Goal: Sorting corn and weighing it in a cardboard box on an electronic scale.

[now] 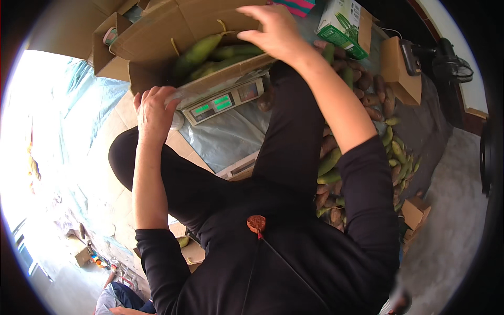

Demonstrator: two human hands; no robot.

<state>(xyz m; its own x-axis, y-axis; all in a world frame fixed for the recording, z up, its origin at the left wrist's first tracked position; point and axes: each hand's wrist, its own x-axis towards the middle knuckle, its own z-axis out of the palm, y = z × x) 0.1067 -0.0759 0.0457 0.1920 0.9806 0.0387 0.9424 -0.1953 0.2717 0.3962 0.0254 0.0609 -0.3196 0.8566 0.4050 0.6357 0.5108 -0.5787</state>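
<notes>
A cardboard box [152,39] with raised flaps stands in front of my knees. Several long green fruits [197,55] lie in it. My left hand [155,113] is at the box's near left corner, its fingers curled over the edge and its thumb toward the box. Over the box's right end reaches my right hand [278,31], thumb and forefinger spread, with nothing seen between them. The box rests on or just behind a scale, whose display panel [218,105] glows green below the near wall.
Brown tubers [370,100] and green fruits [399,152] are heaped right of my leg. Beyond them stand a green-and-white carton [344,29], a brown box [401,73] and a black fan [451,65]. Another person [123,299] shows at the lower left.
</notes>
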